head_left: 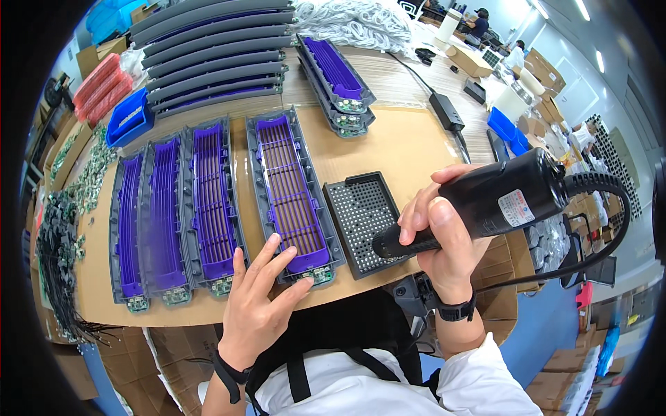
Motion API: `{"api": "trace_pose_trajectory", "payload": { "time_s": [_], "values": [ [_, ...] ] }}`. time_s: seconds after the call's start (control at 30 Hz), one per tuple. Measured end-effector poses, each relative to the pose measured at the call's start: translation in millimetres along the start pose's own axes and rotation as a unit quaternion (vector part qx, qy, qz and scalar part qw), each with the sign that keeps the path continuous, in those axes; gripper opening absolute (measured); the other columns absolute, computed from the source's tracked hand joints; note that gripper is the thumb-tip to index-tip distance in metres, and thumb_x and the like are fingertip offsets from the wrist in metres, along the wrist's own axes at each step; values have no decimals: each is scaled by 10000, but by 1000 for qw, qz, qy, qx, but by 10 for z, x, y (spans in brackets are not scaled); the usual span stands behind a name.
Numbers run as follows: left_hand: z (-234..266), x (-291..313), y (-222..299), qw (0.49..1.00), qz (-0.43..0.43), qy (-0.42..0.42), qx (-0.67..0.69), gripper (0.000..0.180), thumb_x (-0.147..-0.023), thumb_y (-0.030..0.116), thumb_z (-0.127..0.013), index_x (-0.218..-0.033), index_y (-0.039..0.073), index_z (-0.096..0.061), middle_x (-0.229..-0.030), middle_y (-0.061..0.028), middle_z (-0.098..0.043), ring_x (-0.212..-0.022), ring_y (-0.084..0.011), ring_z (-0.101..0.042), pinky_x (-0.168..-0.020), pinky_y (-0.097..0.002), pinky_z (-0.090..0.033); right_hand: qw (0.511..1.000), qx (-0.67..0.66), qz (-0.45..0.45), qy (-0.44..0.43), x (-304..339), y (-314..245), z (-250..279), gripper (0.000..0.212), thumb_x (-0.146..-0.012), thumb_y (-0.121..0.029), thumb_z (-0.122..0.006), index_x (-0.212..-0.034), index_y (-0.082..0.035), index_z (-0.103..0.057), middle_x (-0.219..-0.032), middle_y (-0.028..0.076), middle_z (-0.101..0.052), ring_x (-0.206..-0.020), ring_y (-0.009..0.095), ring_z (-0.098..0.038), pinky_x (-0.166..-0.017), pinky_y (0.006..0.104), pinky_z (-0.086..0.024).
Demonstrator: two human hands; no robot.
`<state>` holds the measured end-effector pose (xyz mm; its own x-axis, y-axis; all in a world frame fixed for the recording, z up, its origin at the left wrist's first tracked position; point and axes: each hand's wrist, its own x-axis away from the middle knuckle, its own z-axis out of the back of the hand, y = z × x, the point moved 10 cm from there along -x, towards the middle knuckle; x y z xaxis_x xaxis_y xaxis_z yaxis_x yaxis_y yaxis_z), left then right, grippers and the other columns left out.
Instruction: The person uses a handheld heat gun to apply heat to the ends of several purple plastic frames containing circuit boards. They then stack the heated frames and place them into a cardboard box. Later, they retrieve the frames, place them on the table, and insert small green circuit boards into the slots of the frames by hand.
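My right hand (pixel 447 239) is wrapped round a black electric screwdriver (pixel 496 197), held tilted with its nose low over a black screw tray (pixel 340 236) full of small silvery screws. The screwdriver's tip is hidden, so I cannot tell whether it touches a screw. With fingers spread, my left hand (pixel 257 308) rests at the near end of a grey and purple slatted housing (pixel 298 204). Its fingertips lie by a small green circuit board (pixel 320 275) there. To its left, three similar housings (pixel 211 197) lie side by side.
Cardboard (pixel 416 149) covers the work area. At the back stand stacked housings (pixel 215 66), a smaller stack (pixel 340 76) and coiled white cable (pixel 354 24). Loose boards and black wires (pixel 59 256) lie left, near a blue bin (pixel 130 119). A black power strip (pixel 446 111) lies right.
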<state>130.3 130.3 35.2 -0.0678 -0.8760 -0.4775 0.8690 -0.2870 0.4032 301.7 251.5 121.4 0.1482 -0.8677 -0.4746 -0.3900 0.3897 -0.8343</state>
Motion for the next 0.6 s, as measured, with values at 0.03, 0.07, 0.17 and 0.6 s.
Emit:
{"api": "trace_pose_trajectory", "payload": {
  "time_s": [0.03, 0.07, 0.17, 0.6],
  "values": [
    [5, -4, 3, 1000, 0, 1, 1, 287, -719, 32, -728, -937, 219, -721, -1302, -66, -565, -1325, -298, -452, -1133, -579, -190, 1000, -5, -3, -3, -3, 8, -11, 308, -796, 8, -698, -1052, 53, -534, -710, 90, -608, -562, 126, -591, -509, 245, -492],
    [11, -10, 9, 1000, 0, 1, 2, 286, -719, 32, -727, -936, 218, -720, -1301, -67, -566, -1324, -299, -453, -1131, -580, -193, 1000, -10, -7, -5, -6, 20, -25, 306, -795, 8, -700, -1049, 54, -535, -709, 90, -608, -561, 126, -591, -509, 246, -493],
    [2, -16, -2, 1000, 3, -2, -4, 202, -758, 93, -741, -906, 230, -729, -1302, -66, -573, -1329, -307, -445, -1135, -572, -192, 999, -7, -8, -30, -46, 23, -95, 303, -792, 10, -704, -1041, 56, -538, -714, 91, -609, -558, 124, -590, -508, 249, -497],
    [77, -24, 45, 1000, -17, 22, -8, 200, -740, 116, -752, -922, 188, -715, -1273, -80, -577, -1307, -285, -470, -1074, -597, -290, 993, 3, 53, -102, 101, -321, -374, 430, -864, -272, -631, -1129, -22, -403, -655, 45, -495, -469, 164, -518, -564, 324, -459]
  ]
}}
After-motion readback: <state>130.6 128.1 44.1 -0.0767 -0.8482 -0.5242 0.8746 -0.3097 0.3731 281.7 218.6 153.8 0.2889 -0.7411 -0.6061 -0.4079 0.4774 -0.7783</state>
